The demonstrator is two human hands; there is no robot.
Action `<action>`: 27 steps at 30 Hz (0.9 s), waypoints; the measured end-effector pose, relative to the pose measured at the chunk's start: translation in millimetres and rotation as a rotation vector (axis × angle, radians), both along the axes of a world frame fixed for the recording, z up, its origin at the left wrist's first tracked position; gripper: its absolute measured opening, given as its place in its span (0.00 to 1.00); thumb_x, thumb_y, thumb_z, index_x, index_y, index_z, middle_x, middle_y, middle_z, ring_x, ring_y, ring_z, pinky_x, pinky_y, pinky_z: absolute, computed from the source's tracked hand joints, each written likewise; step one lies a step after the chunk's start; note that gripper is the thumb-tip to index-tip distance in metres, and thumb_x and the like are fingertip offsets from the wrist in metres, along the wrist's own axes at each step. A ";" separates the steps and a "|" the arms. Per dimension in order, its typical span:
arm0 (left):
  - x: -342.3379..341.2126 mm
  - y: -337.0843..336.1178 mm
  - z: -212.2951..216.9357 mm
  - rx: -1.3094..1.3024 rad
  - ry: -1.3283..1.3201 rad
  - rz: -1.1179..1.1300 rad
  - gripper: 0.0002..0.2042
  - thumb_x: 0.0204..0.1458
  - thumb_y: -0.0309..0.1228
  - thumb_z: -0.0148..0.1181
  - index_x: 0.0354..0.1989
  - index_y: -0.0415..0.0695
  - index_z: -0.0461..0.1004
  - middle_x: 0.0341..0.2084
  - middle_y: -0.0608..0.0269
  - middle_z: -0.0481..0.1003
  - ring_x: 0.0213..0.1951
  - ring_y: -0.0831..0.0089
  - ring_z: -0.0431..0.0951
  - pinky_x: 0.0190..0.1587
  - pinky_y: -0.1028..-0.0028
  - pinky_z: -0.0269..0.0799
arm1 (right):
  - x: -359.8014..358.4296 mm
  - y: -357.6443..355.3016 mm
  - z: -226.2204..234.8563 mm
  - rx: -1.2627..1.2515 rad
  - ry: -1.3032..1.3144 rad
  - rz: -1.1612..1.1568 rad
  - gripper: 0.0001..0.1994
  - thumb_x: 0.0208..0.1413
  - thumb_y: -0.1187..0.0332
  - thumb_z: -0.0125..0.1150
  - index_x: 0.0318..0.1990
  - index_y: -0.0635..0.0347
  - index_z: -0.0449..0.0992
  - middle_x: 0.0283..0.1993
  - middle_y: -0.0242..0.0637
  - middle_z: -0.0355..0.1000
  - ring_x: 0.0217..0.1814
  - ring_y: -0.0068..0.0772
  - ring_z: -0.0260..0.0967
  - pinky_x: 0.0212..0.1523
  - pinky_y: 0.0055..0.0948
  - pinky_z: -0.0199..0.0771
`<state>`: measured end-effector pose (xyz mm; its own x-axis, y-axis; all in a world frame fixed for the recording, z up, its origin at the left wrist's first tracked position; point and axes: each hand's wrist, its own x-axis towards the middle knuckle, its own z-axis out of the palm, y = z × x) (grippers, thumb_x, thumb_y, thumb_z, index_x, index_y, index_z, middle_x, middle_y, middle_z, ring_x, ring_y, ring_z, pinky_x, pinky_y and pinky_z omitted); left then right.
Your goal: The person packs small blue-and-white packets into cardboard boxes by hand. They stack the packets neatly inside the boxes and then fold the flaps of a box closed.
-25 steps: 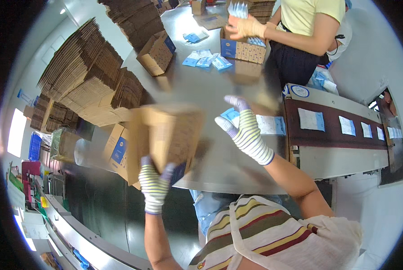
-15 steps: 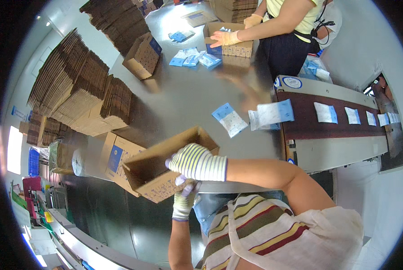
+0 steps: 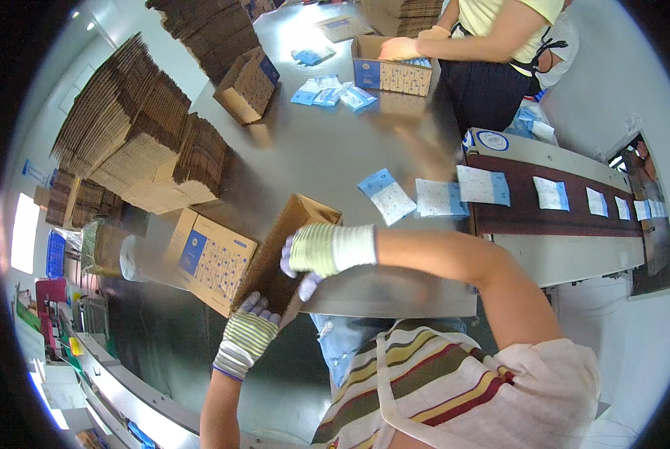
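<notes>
An open cardboard box [image 3: 273, 268] is tilted at the near edge of the metal table, its dark inside facing up. My left hand [image 3: 249, 333], in a striped knit glove, grips its near end with the fingers over the rim. My right hand [image 3: 329, 251], gloved alike, holds the right wall, fingers inside and thumb outside. Left of it lies a closed or flat printed carton [image 3: 213, 256] with a blue panel. To the right of my right hand lie a blue-and-white packet [image 3: 387, 196] and another packet [image 3: 438, 197] near the conveyor.
A conveyor [image 3: 518, 221] at right carries a row of packets. Tall stacks of flat cartons [image 3: 121, 127] stand at left. Across the table a co-worker's gloved hands [image 3: 402, 49] reach into a box [image 3: 391, 77]. Loose packets [image 3: 327, 93] and an open box [image 3: 249, 86] are nearby.
The box has turned to stand more end-on to me. My left hand has moved left to its near end. Packets on the conveyor have advanced left, and the co-worker's hands now reach inside their box.
</notes>
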<state>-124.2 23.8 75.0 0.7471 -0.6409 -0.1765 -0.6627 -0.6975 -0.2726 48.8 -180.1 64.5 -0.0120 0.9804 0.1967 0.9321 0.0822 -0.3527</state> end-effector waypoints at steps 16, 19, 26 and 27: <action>25.6 -24.7 2.1 -0.230 0.106 0.288 0.13 0.41 0.38 0.61 0.27 0.40 0.71 0.20 0.53 0.74 0.27 0.55 0.75 0.32 0.62 0.71 | 123.1 -55.7 -58.5 -0.897 -0.662 -0.206 0.12 0.50 0.58 0.54 0.41 0.48 0.75 0.44 0.35 0.75 0.54 0.33 0.68 0.67 0.43 0.43; 32.0 -28.2 2.2 -0.233 0.145 0.338 0.13 0.42 0.38 0.60 0.28 0.40 0.72 0.21 0.52 0.74 0.28 0.54 0.75 0.33 0.61 0.71 | 107.2 -63.9 -74.4 -0.527 -0.108 -0.531 0.12 0.47 0.64 0.59 0.40 0.53 0.76 0.38 0.42 0.76 0.41 0.44 0.73 0.53 0.44 0.64; 31.1 -41.1 8.9 -0.306 0.193 0.518 0.11 0.45 0.34 0.59 0.32 0.40 0.69 0.24 0.50 0.74 0.30 0.53 0.76 0.32 0.61 0.71 | 7.1 -41.2 -120.9 -0.356 -0.015 -0.865 0.16 0.47 0.62 0.57 0.43 0.55 0.73 0.46 0.44 0.69 0.51 0.44 0.65 0.49 0.44 0.65; 42.9 -50.2 3.6 -0.383 0.201 0.491 0.11 0.45 0.33 0.60 0.32 0.40 0.68 0.24 0.50 0.74 0.30 0.53 0.76 0.31 0.62 0.71 | -1.2 -56.5 -128.4 -0.326 -0.003 -0.947 0.16 0.47 0.61 0.57 0.43 0.56 0.72 0.46 0.44 0.69 0.50 0.42 0.65 0.49 0.44 0.65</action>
<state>-81.3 -26.4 78.6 0.9453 -0.2783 -0.1702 -0.2540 -0.9553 0.1513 47.6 -236.5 -63.8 0.8016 0.5922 -0.0821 0.5643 -0.7948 -0.2232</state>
